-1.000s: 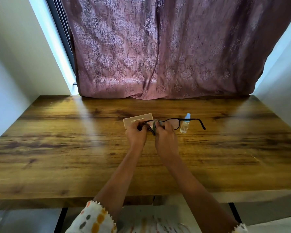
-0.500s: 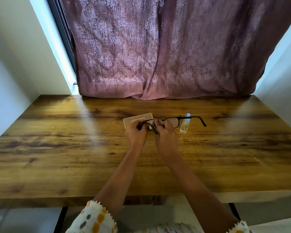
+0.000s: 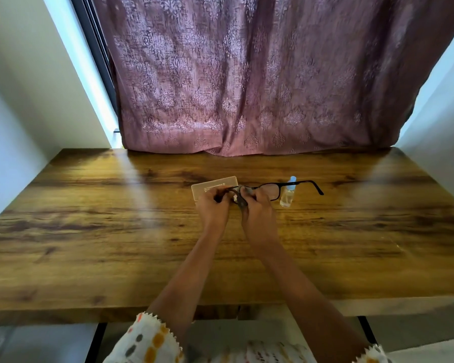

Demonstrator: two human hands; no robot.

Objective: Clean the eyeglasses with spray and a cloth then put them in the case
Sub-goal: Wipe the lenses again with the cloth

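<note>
- Black-framed eyeglasses [image 3: 273,190] held over the wood worktop [image 3: 89,231], centre of frame, one temple arm sticking out to the right.
- L hand [image 3: 212,212]: fingers curled, gripping the frame's left end.
- R hand [image 3: 258,217]: fingers pinching a grey cloth [image 3: 241,197] onto the left lens.
- Beige case [image 3: 211,186] lies just behind L hand; clear spray bottle [image 3: 287,195] w/ blue cap stands behind the right lens.
- Mauve curtain [image 3: 247,74] fills upper frame.

Black eyeglasses [image 3: 296,185], beige case [image 3: 210,185], mauve damask-patterned curtain [image 3: 247,82].
</note>
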